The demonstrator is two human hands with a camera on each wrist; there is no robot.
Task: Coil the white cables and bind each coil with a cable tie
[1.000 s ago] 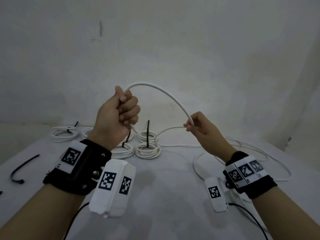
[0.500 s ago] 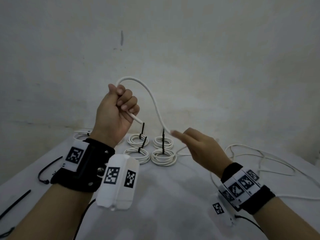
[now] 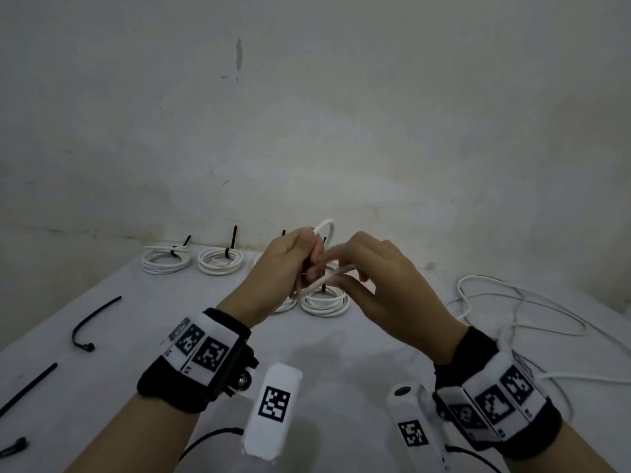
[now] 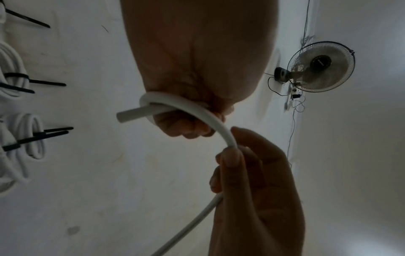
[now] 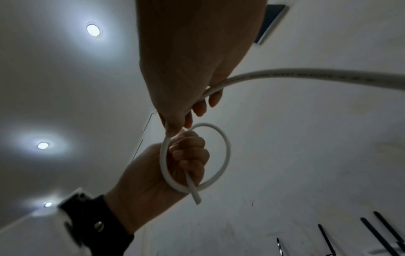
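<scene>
My left hand [image 3: 290,264] is a fist that grips the white cable [image 3: 326,227] near its cut end [image 4: 122,117]. From the fist the cable curls into one small loop [image 5: 227,155]. My right hand [image 3: 375,288] touches the left hand and pinches the same cable [image 4: 228,138] between thumb and fingers, just past the loop. The rest of the cable [image 5: 328,76] runs back across the right palm. Both hands are raised above the white table [image 3: 341,353], in front of the bound coils.
Several white coils bound with black ties lie at the table's far side [image 3: 165,261] [image 3: 220,261] [image 3: 324,303]. Loose cable [image 3: 512,302] sprawls on the right. Loose black cable ties [image 3: 92,319] [image 3: 27,387] lie on the left. A fan [image 4: 322,65] hangs on the wall.
The right hand swung the cable over to the left fist, closing the wide arch into a small loop. Both hands dropped lower and now meet.
</scene>
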